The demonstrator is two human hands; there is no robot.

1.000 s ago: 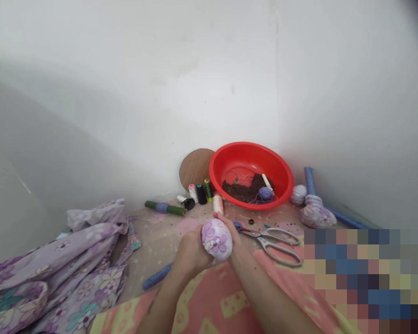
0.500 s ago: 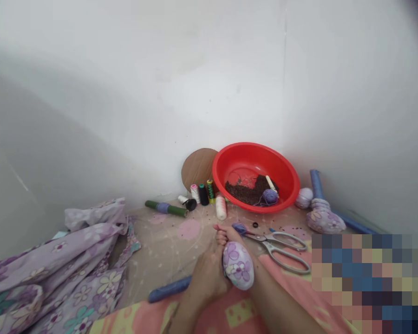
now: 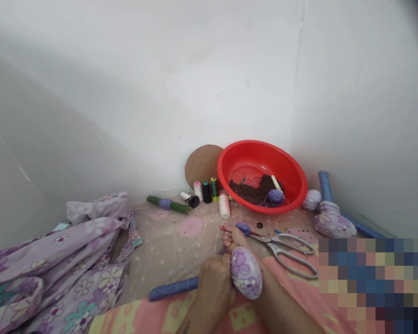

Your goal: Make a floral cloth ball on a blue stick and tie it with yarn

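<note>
We clench our left hand (image 3: 214, 292) around a plump lilac-flowered fabric egg (image 3: 246, 272) above pink-and-yellow printed cloth (image 3: 242, 315); our right hand (image 3: 232, 237) curls just behind it, its grip unclear, beside silver-handled steel scissors (image 3: 289, 255), with a round red plastic basin (image 3: 292, 185) beyond.

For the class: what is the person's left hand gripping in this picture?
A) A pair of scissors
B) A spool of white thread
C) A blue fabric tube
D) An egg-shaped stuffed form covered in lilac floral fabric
D. The left hand is closed around the egg-shaped stuffed form covered in lilac floral fabric, while the scissors lie apart from it on the cloth.
</note>
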